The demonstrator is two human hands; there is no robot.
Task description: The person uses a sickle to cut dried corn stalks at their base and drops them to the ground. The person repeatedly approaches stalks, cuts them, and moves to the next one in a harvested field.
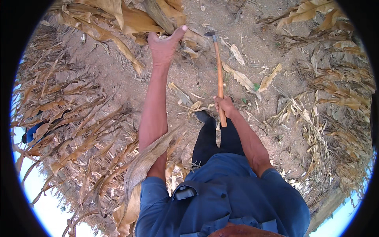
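At the upper left, my left hand (164, 46) reaches forward and is closed round a dry corn stalk (158, 16), its thumb sticking out to the side. Broad brown leaves hang about that stalk and partly hide the fingers. My right hand (225, 106) grips the lower part of a sickle's orange-brown wooden handle (219, 71), close in front of my legs. The sickle's short dark blade (209, 34) points left at the far end, to the right of my left hand and apart from it.
Dry corn plants (75, 130) stand thick on the left, with more (339, 94) on the right. Loose husks and leaves (241, 77) litter the bare soil. A long dry leaf (146, 160) crosses my left forearm. At the far left, a person in blue (35, 132) shows between plants.
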